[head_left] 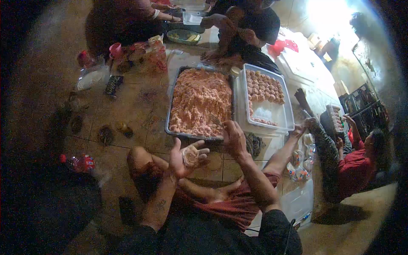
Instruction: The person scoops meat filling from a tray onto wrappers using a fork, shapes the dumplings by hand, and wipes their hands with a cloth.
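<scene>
My left hand (pixel 183 160) is palm up in front of the dark tray, its fingers spread, with a pale, thin round wrapper (pixel 191 156) lying on it. A fork (pixel 216 120) is in my right hand (pixel 233 137), whose fingers are closed round its handle. The fork's tines touch the pinkish minced filling (pixel 199 95) at the near right part of the large dark tray (pixel 168 111). To the right of that tray, a clear plastic box (pixel 290 111) holds rows of small filled pieces (pixel 262 86), with a bare patch in its middle.
Two people sit beyond the tray, near a green basket (pixel 183 37). Another person in red (pixel 355 168) is at the right with a tray of pieces (pixel 335 119). Red cups (pixel 115 50) and bags lie at the upper left, a bottle (pixel 80 163) at the left.
</scene>
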